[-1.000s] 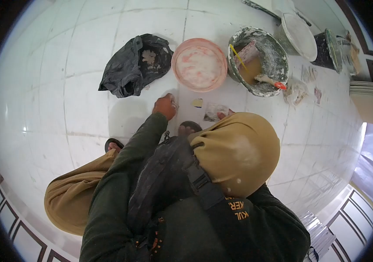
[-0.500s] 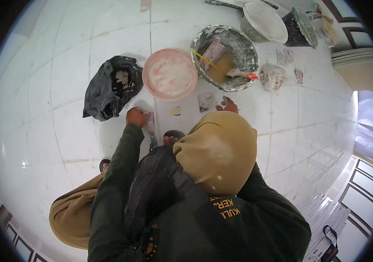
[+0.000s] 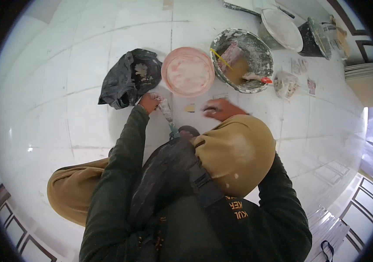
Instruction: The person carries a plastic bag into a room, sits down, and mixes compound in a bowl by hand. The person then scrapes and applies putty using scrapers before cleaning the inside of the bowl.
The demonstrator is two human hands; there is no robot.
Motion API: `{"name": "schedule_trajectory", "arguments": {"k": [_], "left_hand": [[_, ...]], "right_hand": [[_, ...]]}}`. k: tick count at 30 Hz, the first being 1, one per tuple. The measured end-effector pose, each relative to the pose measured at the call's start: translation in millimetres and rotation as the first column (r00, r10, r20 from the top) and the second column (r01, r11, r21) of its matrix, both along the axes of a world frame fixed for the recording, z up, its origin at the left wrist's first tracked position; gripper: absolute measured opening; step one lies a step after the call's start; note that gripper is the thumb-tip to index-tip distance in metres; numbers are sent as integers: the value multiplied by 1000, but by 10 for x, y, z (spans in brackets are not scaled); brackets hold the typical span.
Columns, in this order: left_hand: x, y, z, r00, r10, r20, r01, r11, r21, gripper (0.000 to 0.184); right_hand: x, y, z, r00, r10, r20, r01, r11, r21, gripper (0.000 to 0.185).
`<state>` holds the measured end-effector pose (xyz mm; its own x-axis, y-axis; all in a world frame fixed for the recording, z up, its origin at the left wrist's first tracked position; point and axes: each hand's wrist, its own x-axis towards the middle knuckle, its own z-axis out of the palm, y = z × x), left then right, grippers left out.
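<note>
My left hand point(image 3: 150, 102) is closed on a whitish, smeared, tapering thing point(image 3: 165, 110) with a teal end point(image 3: 173, 130) that points toward my body; I cannot tell its kind. In front of my knee is my right hand point(image 3: 225, 109), low over the floor and blurred, so its grip does not show clearly. Just beyond it, a grey-smeared square piece point(image 3: 221, 95) is partly hidden. A small pale yellow piece point(image 3: 189, 108) lies on the floor between my hands. The round pink basin point(image 3: 188, 72), coated with white paste, stands ahead.
A black plastic bag point(image 3: 127, 81) with pale lumps lies left of the basin. To its right stands a smeared bucket point(image 3: 263, 46) with murky water, a yellow stick and a red-tipped tool. Beyond are a clear plastic bag point(image 3: 287, 84), a whitish bucket point(image 3: 281, 30) and a dark bucket point(image 3: 315, 39).
My right hand has moved left from beside the square piece, which it now partly covers. My left hand still holds the tapering thing, now tilted more. The whole view has shifted.
</note>
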<state>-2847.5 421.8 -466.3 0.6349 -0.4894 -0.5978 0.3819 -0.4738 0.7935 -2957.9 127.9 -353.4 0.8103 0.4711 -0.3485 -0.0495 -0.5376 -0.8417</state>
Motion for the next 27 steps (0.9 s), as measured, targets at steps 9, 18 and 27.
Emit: {"name": "schedule_trajectory", "arguments": {"k": [9,18,27], "left_hand": [[-115,289,237,946,303,-111,-315,942,-112,20],[-197,150,321,992,4,123,-10,999,48,24],[-106,-123,371,999,-41,7,40,998,58,28]], "right_hand": [[58,1097,-915,910,-61,-410,209,922,327,38],[-17,921,-659,972,-100,-215,124,987,103,23],[-335,755,-569,836,-477,-270,524,841,137,19]]}}
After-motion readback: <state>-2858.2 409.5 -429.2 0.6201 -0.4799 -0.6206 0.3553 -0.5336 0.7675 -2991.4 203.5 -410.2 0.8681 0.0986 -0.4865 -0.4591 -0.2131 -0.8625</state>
